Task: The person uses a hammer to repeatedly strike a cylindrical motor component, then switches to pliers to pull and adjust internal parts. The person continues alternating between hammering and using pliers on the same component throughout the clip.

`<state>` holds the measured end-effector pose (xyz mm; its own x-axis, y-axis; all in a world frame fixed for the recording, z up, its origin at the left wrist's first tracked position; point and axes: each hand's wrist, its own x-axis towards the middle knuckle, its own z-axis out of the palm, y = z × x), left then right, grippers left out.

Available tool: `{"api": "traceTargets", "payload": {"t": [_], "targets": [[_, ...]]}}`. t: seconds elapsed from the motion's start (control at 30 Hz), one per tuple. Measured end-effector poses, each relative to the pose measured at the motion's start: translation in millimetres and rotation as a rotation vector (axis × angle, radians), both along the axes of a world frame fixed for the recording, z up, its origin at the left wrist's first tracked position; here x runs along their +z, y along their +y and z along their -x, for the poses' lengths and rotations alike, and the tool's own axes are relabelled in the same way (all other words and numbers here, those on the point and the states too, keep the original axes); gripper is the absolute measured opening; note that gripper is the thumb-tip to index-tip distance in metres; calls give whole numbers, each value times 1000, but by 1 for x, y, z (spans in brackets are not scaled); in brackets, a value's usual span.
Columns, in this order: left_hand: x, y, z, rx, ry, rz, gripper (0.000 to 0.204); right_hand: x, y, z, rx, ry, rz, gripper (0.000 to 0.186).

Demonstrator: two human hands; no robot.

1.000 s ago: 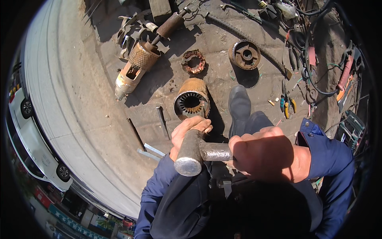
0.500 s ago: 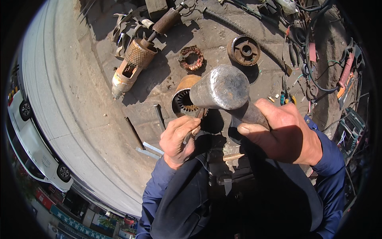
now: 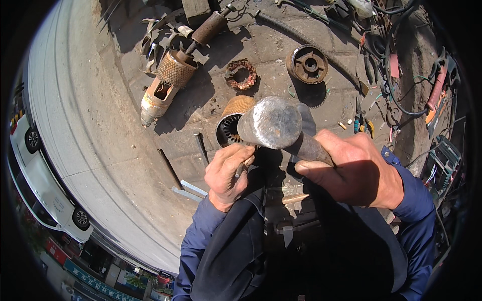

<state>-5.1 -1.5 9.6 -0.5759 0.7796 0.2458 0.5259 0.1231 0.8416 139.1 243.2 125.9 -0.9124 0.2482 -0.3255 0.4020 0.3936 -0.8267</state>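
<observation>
My right hand [image 3: 351, 170] is closed on the handle of a heavy steel hammer [image 3: 273, 123], whose scuffed round head hangs over a rusty cylindrical housing [image 3: 236, 104] with a slotted inner ring. My left hand [image 3: 226, 178], just below the housing, has its fingers closed around a thin metal bar [image 3: 239, 169]; the hammer hides where that bar ends. Beyond the housing lie a ring of burnt copper windings [image 3: 241, 75] and a round rusty end casting [image 3: 308, 62].
A rusty rotor assembly [image 3: 165, 90] with metal strips lies upper left. Two steel rods [image 3: 201, 148] lie left of me, and a long bar [image 3: 306, 40] upper right. Pliers [image 3: 364, 123], cables and tools crowd the right side. A white car [image 3: 50, 180] stands beyond the pavement.
The hammer rose from over my left hand to in front of the housing, its head turning upward, then shifted slightly left and down. My left hand moved left, showing the bar in it.
</observation>
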Motion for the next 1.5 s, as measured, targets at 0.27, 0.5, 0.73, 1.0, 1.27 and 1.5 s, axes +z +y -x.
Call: {"api": "traceTargets", "payload": {"t": [0.27, 0.5, 0.73, 1.0, 1.27, 1.5], "targets": [[-2, 1, -1, -38, 50, -6, 24, 6, -5, 7, 24, 28, -8, 40], [1, 2, 0, -99, 3, 49, 30, 42, -15, 14, 353, 227, -271, 37], [6, 4, 1, -103, -39, 122, 39, 19, -26, 2, 354, 198, -251, 34], [-5, 8, -6, -39, -111, 82, 32, 21, -23, 3, 418, 100, -359, 31], [-12, 7, -5, -69, -40, 61, 33, 25, -23, 0, 328, 360, -253, 32], [-8, 2, -2, -38, -414, 206, 32, 3, -16, -8, 216, 38, -60, 36]]}}
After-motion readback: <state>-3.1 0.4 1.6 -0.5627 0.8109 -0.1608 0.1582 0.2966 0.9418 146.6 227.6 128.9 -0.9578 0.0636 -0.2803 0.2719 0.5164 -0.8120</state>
